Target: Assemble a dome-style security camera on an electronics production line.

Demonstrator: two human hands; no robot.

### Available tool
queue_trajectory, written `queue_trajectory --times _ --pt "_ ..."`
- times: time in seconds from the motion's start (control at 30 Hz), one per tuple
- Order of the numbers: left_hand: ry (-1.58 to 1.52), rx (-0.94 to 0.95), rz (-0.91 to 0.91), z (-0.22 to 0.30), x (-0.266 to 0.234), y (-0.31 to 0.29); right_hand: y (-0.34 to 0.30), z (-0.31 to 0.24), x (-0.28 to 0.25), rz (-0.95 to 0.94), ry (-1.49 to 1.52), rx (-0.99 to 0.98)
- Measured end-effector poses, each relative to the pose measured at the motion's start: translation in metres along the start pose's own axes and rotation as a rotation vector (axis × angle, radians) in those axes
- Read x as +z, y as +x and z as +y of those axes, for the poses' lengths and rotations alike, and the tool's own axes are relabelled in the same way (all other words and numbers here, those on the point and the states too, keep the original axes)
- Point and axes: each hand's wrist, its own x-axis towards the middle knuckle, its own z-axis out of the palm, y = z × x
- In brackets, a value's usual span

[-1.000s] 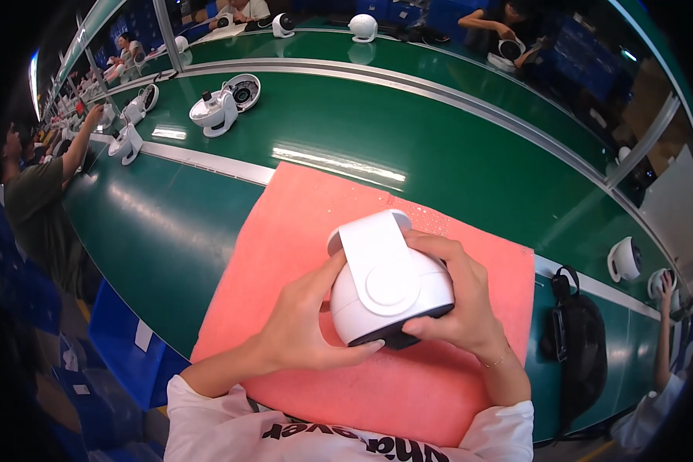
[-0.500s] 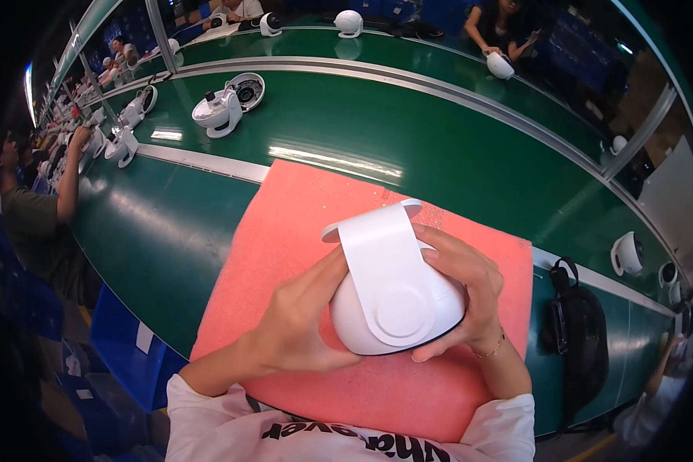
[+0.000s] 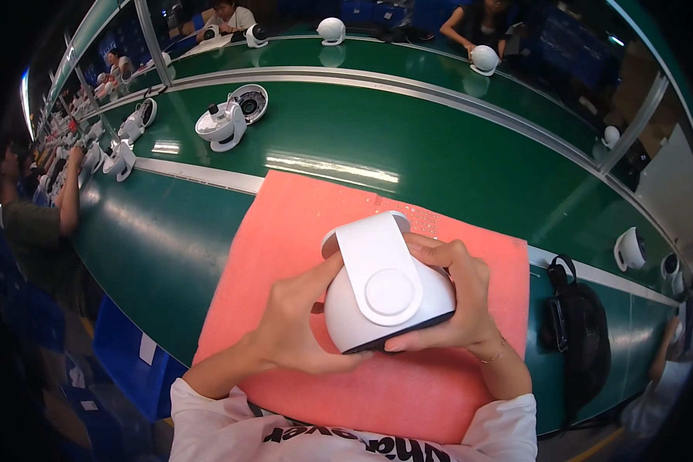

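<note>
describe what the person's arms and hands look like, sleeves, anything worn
Both forearms are bare from the short white sleeves down. The shirt is white with dark lettering across the chest. The left hand wears nothing that shows: no glove, ring or watch. The right hand is ungloved too, with a thin chain bracelet at the wrist.

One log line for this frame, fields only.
left hand: holds white dome device | right hand: holds same device | under: pink mat | on: green bench
</note>
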Motion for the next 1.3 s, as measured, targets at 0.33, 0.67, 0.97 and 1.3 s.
queue_trajectory --times 0.33,0.67,0.97,1.3 --pt "-0.598 -0.073 -0.027 -0.038 -0.031 0.01 0.021 -0.019 0.01 -0.101 0.302 0.394" --pt "-0.663 -0.066 -0.03 -0.047 -0.041 0.006 0.029 -0.029 0.016 -0.141 0.238 0.348" --pt "-0.396 0.05 -0.08 -0.041 -0.052 0.008 0.041 -0.044 0.019 -0.023 -0.143 0.052" --pt "-0.518 -0.012 -0.078 -0.049 -0.069 0.009 0.053 -0.051 0.032 -0.047 0.02 0.28"
